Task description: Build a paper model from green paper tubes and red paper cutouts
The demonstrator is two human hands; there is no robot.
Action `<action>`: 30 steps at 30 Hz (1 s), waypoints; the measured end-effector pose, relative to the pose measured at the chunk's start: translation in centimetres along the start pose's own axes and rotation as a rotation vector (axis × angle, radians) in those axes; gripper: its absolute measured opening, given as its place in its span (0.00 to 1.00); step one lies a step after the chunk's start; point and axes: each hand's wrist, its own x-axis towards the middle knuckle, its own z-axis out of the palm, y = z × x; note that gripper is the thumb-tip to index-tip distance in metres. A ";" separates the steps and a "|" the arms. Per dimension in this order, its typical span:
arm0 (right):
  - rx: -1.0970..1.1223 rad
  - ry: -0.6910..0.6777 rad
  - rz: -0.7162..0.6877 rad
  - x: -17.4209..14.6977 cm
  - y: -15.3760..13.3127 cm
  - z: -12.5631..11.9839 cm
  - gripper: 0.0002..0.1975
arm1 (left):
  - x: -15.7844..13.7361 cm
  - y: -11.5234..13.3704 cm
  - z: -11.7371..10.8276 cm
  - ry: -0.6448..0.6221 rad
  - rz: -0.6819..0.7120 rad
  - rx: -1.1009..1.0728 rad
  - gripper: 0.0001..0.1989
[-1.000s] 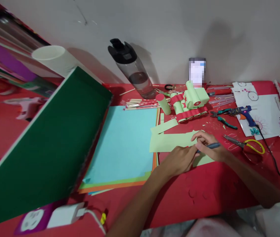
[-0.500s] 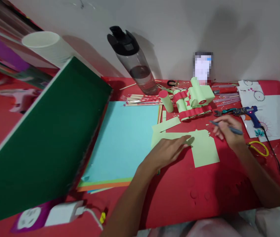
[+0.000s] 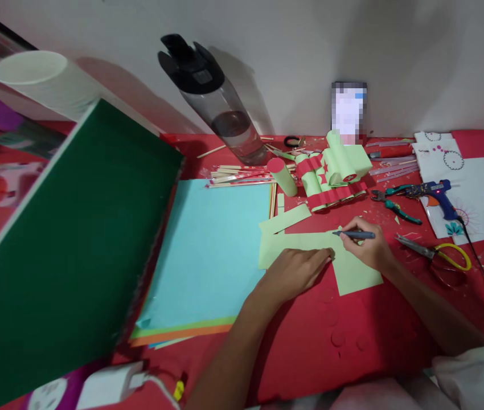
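A grey pen [image 3: 359, 234] is gripped in my right hand [image 3: 368, 245], its tip at the upper part of a light green paper sheet [image 3: 357, 273]. My left hand [image 3: 295, 273] lies flat with fingers stretched out over the same pale green paper, fingertips near its middle. Part of the sheet is hidden under both hands. A separate green paper strip [image 3: 287, 218] overlaps the sheet's upper left. Behind stands a paper model of green rolls with red bands [image 3: 331, 171], beside a small green tube with a red top [image 3: 282, 176].
Blue paper [image 3: 216, 245] on a coloured stack lies left, by a green board [image 3: 75, 245]. A water bottle [image 3: 229, 119] and a phone [image 3: 348, 111] stand at the wall. Scissors [image 3: 434, 250], pliers [image 3: 396, 205] and a blue glue gun [image 3: 436, 196] lie right.
My right hand has moved left with the pen, bringing its tip to the paper. My left hand's fingers have settled lower on the sheet. The view has shifted slightly.
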 end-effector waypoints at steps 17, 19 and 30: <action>-0.056 -0.038 -0.089 0.1 0.0 -0.1 0.03 | -0.2 0.4 0.8 0.151 0.023 0.166 0.14; -0.055 -0.048 -0.086 0.1 0.1 -0.1 0.03 | -0.1 0.4 0.8 0.142 0.020 0.163 0.14; -0.043 -0.067 -0.085 0.1 0.1 -0.1 0.03 | -0.1 0.5 0.7 0.148 0.002 0.137 0.14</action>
